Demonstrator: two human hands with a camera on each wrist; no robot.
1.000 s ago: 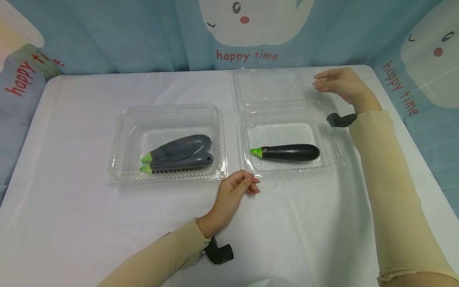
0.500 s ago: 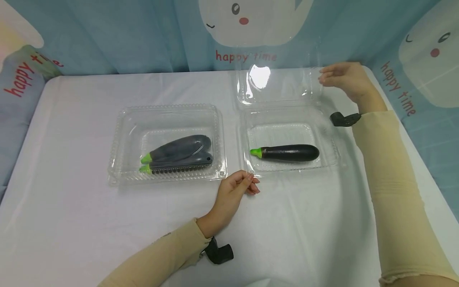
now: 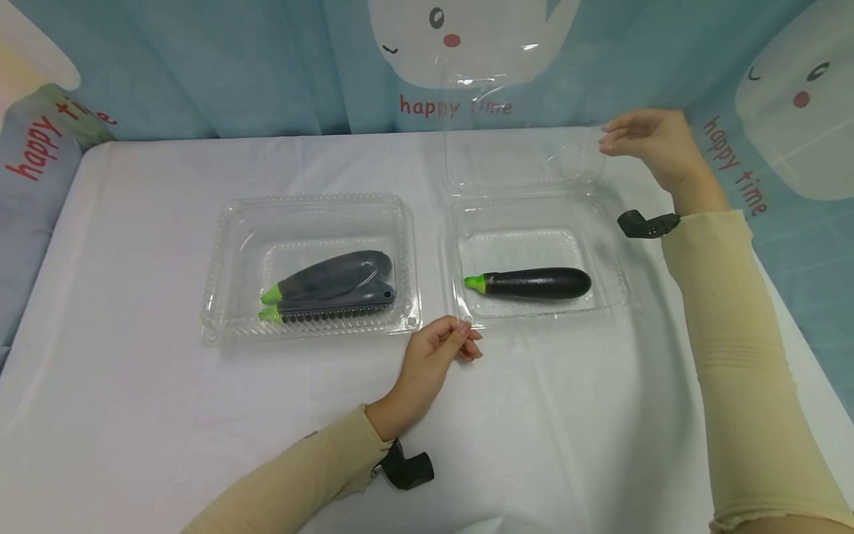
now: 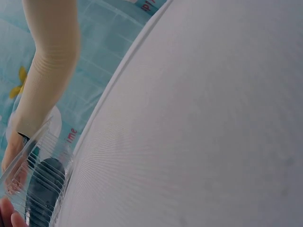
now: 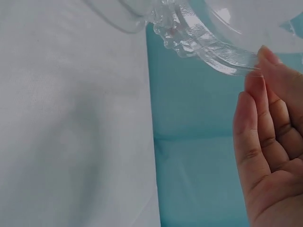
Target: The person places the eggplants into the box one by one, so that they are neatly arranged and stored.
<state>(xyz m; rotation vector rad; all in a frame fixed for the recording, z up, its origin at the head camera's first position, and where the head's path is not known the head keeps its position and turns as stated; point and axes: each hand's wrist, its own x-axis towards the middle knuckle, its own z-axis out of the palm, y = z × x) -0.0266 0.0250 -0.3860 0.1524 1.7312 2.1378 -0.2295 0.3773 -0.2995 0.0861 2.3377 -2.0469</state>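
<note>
A clear plastic clamshell container (image 3: 514, 216) lies on the right with its hinged lid (image 3: 520, 167) raised at the back. Inside its base rests one dark eggplant (image 3: 537, 283), green stem pointing left. My left hand (image 3: 427, 363) pinches the base's front left corner; its fingertips (image 4: 7, 213) barely show in the left wrist view. At the back right, my right hand (image 3: 660, 148) pinches the lid's right edge. In the right wrist view, the thumb and forefinger of that right hand (image 5: 277, 127) meet on the lid's rim (image 5: 213, 52).
To the left stands a shut clear container (image 3: 310, 215) with two eggplants (image 3: 336, 274) seen through its lid. Both containers are on a white-covered table (image 3: 147, 297). A blue printed curtain (image 3: 280, 67) hangs behind the table's back edge.
My right hand has moved slightly up and to the right, and the lid has swung upward from lying nearly flat. The left hand keeps its hold on the corner.
</note>
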